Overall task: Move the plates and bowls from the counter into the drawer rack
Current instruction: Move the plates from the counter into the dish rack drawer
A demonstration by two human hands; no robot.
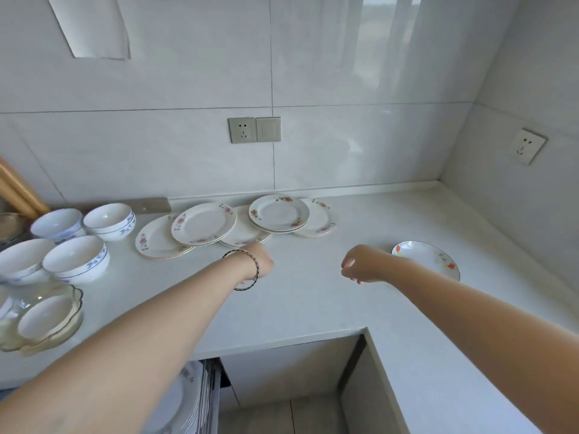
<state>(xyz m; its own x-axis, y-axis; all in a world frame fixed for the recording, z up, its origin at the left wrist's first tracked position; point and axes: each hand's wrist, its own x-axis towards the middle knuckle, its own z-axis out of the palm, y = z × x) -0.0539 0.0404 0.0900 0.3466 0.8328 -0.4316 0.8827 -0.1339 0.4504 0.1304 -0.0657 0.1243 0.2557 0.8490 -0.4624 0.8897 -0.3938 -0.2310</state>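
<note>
Several floral plates point(203, 223) lie overlapping along the back of the white counter point(300, 308). Several blue-patterned white bowls point(76, 260) stand at the left. One plate with orange flowers point(432, 255) sits alone at the right. My left hand point(261, 261), with bracelets on the wrist, reaches over the counter just in front of the plates, its fingers curled and hidden from view. My right hand point(363, 264) hovers beside the orange-flowered plate, fingers loosely curled, holding nothing. The drawer rack point(200, 399) below the counter edge holds upright plates.
A scalloped glass dish point(67, 324) with a white bowl in it sits at the front left. Wall sockets point(242, 130) are on the tiled backsplash. A wooden object point(18, 189) leans at the far left. The counter turns a corner at the right.
</note>
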